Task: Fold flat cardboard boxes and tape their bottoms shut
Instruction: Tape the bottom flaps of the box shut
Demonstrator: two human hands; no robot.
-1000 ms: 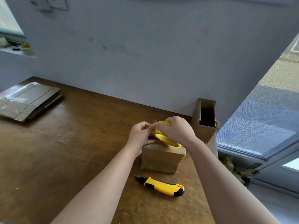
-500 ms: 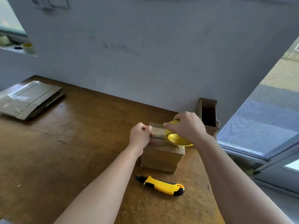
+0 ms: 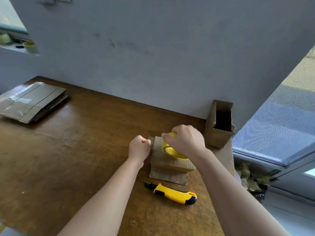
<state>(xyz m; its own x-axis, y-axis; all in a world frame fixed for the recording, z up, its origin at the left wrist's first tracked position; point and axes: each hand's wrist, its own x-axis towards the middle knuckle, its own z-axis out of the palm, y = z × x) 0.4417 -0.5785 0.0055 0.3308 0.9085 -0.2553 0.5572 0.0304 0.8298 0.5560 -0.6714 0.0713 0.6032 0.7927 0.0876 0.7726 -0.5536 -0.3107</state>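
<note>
My right hand (image 3: 186, 141) grips the yellow tape roll (image 3: 172, 149) atop the small cardboard box (image 3: 170, 166) mid-table; my left hand (image 3: 139, 148), fisted, pinches the tape's end at its edge. Uneven tension could wrinkle the strip or skew it off-seam.

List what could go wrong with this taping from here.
1. The left hand pinches the tape end at the small box's edge; if it slips, the strip may lift or wrinkle.
2. The right hand presses the tape roll on the light box, which could slide toward the utility knife.
</note>
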